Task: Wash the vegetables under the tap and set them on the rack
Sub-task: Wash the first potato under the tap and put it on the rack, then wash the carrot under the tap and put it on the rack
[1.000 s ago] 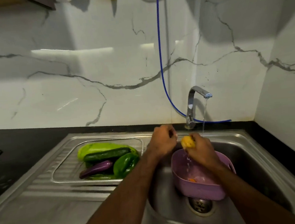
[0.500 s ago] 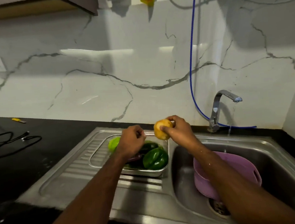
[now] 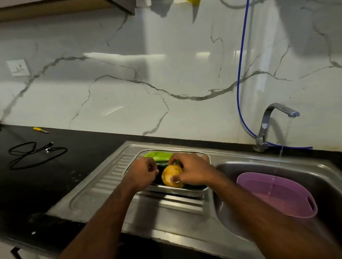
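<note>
Setting the washed potato (image 3: 172, 176) into the rack (image 3: 199, 192), lower centre of the head view: right hand (image 3: 192, 171) pinches it low over the greens (image 3: 158, 156) so it drains with them. Left hand (image 3: 142, 173) is a loose fist beside it, holding nothing I can see. Tap (image 3: 275, 117) dribbles into the sink (image 3: 333, 178) over the tub (image 3: 277, 194). Half a second ago the potato was up above the rack; now it's down at the pile.

Wet yellow potato (image 3: 172, 176) over steel rack (image 3: 199, 191), atop green vegetables (image 3: 158, 156).
</note>
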The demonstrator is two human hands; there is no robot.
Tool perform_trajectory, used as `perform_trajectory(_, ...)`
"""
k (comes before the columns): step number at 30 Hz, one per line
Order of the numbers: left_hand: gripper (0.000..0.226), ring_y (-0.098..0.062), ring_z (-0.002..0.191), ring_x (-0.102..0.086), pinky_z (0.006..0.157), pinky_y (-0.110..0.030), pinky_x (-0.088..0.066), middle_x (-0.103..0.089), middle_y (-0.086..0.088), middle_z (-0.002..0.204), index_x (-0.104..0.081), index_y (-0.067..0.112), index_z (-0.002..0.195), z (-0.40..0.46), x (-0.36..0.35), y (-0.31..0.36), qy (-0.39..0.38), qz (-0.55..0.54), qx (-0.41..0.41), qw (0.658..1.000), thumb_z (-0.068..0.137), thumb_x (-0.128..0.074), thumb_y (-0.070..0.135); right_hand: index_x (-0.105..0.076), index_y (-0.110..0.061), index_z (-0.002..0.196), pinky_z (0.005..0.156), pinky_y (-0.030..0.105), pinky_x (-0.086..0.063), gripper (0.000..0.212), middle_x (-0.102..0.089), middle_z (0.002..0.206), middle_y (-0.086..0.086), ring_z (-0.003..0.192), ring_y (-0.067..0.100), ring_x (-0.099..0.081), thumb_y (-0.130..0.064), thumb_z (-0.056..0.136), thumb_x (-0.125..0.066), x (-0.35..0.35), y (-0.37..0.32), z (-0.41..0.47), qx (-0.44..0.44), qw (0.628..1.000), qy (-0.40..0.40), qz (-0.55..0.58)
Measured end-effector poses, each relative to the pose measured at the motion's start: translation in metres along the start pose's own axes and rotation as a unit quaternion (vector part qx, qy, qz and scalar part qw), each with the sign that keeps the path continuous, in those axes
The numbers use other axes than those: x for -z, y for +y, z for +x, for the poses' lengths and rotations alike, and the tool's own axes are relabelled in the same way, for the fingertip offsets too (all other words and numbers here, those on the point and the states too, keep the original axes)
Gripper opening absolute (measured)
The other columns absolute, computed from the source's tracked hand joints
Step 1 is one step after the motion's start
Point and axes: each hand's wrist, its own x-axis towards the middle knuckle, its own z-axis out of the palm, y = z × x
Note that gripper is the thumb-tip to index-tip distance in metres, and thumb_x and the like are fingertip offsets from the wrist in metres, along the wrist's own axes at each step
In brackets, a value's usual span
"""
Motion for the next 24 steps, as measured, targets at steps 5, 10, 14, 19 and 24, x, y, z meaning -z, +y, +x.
perform_trajectory(5,0.011,-0.008,0.06,-0.053,0.053,-0.019,-0.036,-0.057,0.008,0.061,-0.068,0.012,0.072,-0.001,0.001,0.011,0.033,-0.029,-0.003,0.999,0.082,-0.072,0.009,-0.059,-0.042,0.125,0.09,0.039,-0.027,0.053,-0.066,0.123,-0.016,0.118,0.013,-0.057,-0.052,0.077,-0.081,0.005,0.005,-0.006,0.02,1.0,-0.005,0.003)
perform_trajectory(10,0.013,-0.002,0.058,-0.053,0.052,-0.01,-0.034,-0.06,0.006,0.062,-0.066,0.015,0.071,0.013,0.0,0.043,0.065,-0.044,-0.028,0.997,0.082,-0.073,0.01,-0.065,-0.046,0.109,0.102,0.049,-0.047,0.032,-0.071,0.105,-0.02,0.102,0.007,-0.066,-0.053,0.08,-0.075,0.016,0.023,-0.012,-0.009,0.992,0.042,0.123)
perform_trajectory(14,0.007,0.001,0.059,-0.054,0.054,-0.005,-0.037,-0.061,0.007,0.064,-0.07,0.01,0.077,0.032,-0.012,0.093,0.084,-0.075,-0.093,0.989,0.084,-0.071,0.009,-0.068,-0.047,0.08,0.096,0.047,-0.055,0.009,-0.072,0.088,-0.024,0.09,0.003,-0.068,-0.039,0.081,-0.064,0.033,0.062,-0.017,-0.065,0.966,0.154,0.198)
perform_trajectory(19,0.008,-0.004,0.06,-0.054,0.057,-0.002,-0.034,-0.061,0.009,0.065,-0.072,0.012,0.076,0.049,-0.058,0.166,0.064,-0.115,-0.153,0.979,0.083,-0.069,0.009,-0.069,-0.031,0.07,0.089,0.042,-0.059,0.036,-0.074,0.079,-0.008,0.083,0.016,-0.071,0.002,0.083,-0.063,0.052,0.132,-0.042,-0.173,0.919,0.255,0.246)
perform_trajectory(24,0.006,-0.005,0.056,-0.049,0.055,-0.007,-0.034,-0.058,0.005,0.063,-0.071,0.009,0.079,0.049,-0.134,0.215,-0.02,-0.154,-0.186,0.97,0.084,-0.067,0.009,-0.072,-0.024,0.071,0.088,0.041,-0.057,0.028,-0.075,0.079,-0.001,0.083,0.019,-0.071,0.0,0.082,-0.065,0.041,0.203,-0.073,-0.268,0.892,0.275,0.237)
